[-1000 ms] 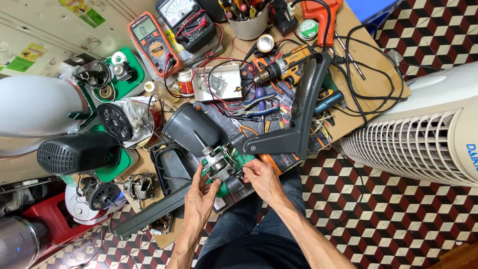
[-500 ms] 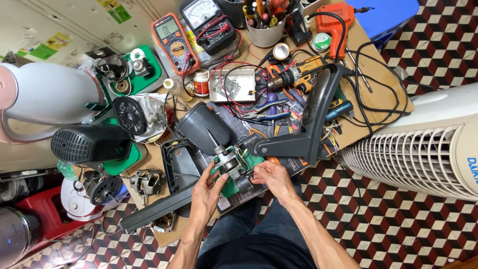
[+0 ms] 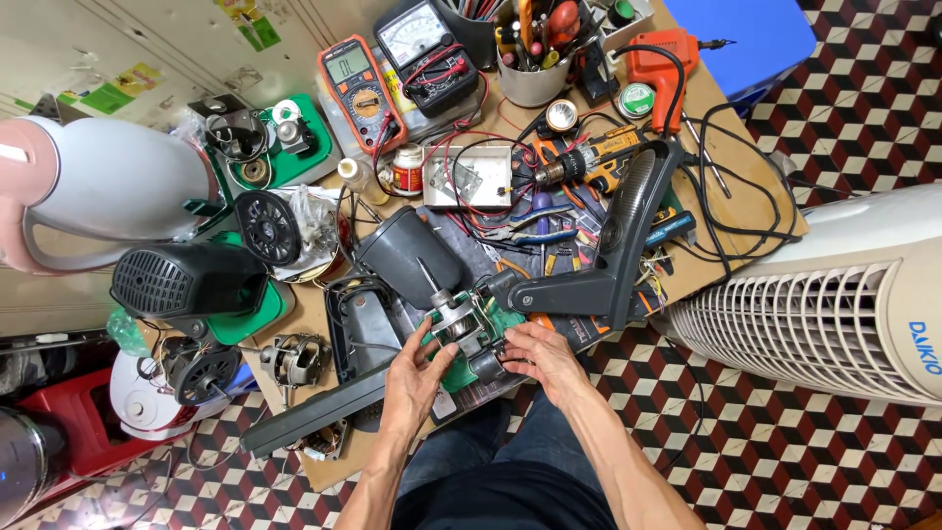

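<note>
My left hand [image 3: 417, 376] and my right hand [image 3: 543, 360] both hold a small electric motor [image 3: 463, 332] with a metal body and a green part under it, at the near edge of a cluttered workbench [image 3: 741, 186]. The left hand cups the motor's left side; the right hand's fingers grip its right end. A dark grey cone-shaped housing [image 3: 407, 257] sits just behind the motor with a shaft pointing at it. A grey L-shaped plastic arm [image 3: 613, 257] lies to the right, touching the motor area.
A white tower fan [image 3: 834, 304] lies at the right on the checkered floor. Two multimeters [image 3: 358, 77], a cup of tools [image 3: 533, 59], a cordless drill [image 3: 589, 162], pliers, wires and other motors [image 3: 294, 358] crowd the bench. A black grille housing [image 3: 186, 283] and a pink-white shell [image 3: 98, 186] sit left.
The view has shifted slightly, so the bench sits lower and further right. Both hands stay on the motor, with the right hand's fingers moved a little along its end.
</note>
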